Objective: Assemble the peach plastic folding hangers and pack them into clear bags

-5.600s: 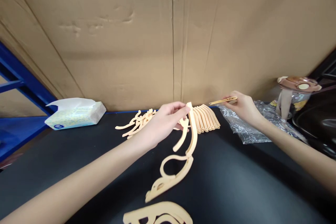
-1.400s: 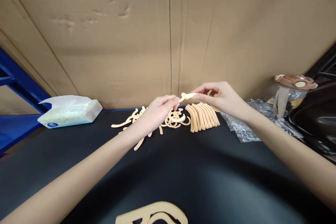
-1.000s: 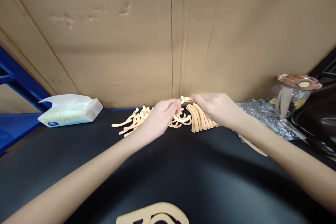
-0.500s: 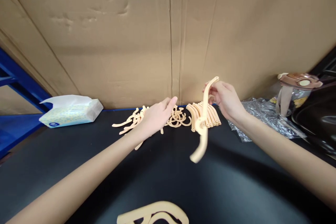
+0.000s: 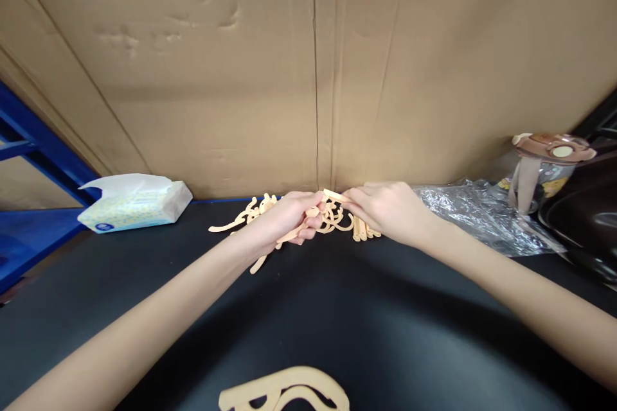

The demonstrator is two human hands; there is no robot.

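My left hand (image 5: pixel 295 217) is closed around a beige plastic folding hanger (image 5: pixel 333 195), with part of it showing below my fingers. My right hand (image 5: pixel 388 210) pinches the same hanger's upper end from the right. Fingers cover most of its joint. Behind my left hand lies a loose pile of curved hanger arms (image 5: pixel 226 226). Small hanger hooks (image 5: pixel 343 225) lie between my hands, and a row of hanger arms (image 5: pixel 366 231) is partly hidden under my right hand. Nearest to me, a folded hanger (image 5: pixel 289 377) rests on the black tabletop, cut off by the frame's bottom edge.
A tissue pack (image 5: pixel 135 205) stands at the left, near a blue metal frame (image 5: pixel 48 148). Crumpled clear plastic (image 5: pixel 463 215) and a brown-lidded bottle (image 5: pixel 542 170) sit at the right beside a black glossy object (image 5: pixel 585 225). A cardboard wall (image 5: pixel 231 109) closes off the back.
The hanger has gone from hanging in my right hand to between both hands at the middle. My right hand has moved left, and my left hand has closed on the hanger.
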